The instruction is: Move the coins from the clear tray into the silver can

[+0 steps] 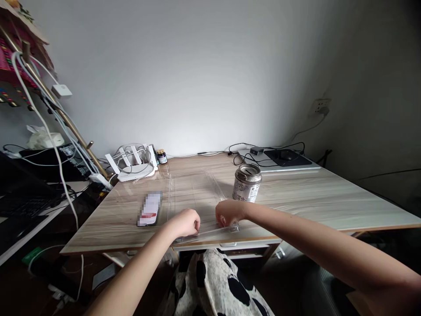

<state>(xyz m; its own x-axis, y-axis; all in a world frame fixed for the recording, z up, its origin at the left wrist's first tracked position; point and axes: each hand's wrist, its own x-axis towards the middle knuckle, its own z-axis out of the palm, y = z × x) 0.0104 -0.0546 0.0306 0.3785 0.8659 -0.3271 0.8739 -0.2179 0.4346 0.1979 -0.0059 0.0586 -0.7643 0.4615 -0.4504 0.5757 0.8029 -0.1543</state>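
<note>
A see-through piece of plastic [194, 188] with creased edges lies flat on the desk in front of me; whether it is a sheet, a bag or a flattened box I cannot tell. My left hand [188, 222] is closed at its near edge, fingers curled down onto the plastic. At the near right corner my right hand [228, 212] is also closed, pinching the plastic's edge. The fingertips of both hands are partly hidden. Just beyond my right wrist stands a silver patterned tin [246, 186] with a slot in its lid.
To the left lies a phone [150, 208]. A white router [137, 171] with cables and a small dark jar [162, 156] stand at the back left. At the back right, a mouse [287, 155] rests on a dark pad. The desk's front edge [296, 235] is close to my lap.
</note>
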